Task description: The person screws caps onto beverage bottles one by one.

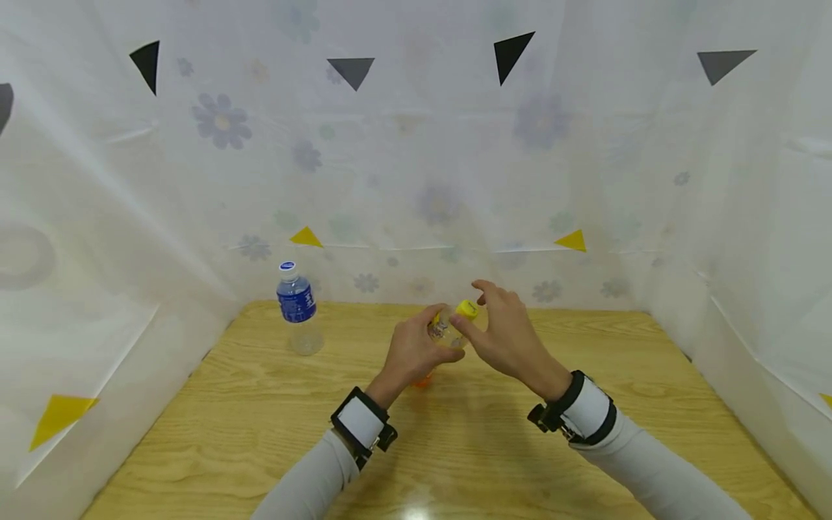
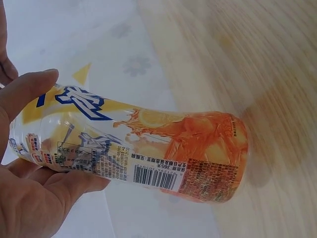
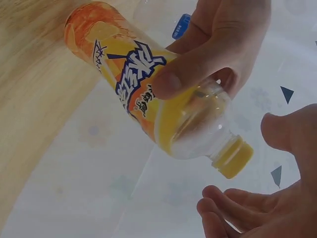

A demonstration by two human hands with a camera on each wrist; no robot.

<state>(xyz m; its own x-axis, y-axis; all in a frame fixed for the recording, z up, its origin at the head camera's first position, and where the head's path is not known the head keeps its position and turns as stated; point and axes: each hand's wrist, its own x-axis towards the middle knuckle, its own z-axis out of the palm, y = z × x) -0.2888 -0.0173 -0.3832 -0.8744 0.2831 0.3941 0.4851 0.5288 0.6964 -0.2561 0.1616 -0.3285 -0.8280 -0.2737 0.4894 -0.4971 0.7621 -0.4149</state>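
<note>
A drink bottle with an orange and yellow label stands tilted, its yellow cap on the neck. My left hand grips it around the upper label, thumb on one side and fingers on the other. Just off the cap is my right hand, its thumb and fingers spread around the cap's end with a gap to it in the right wrist view. Orange graphics and a barcode show on the lower label in the left wrist view. Whether the base touches the table cannot be told.
At the table's back left stands a clear water bottle with a blue label and white cap. Below lies the wood-grain table. White flowered sheeting with black, grey and yellow triangles encloses the back and sides.
</note>
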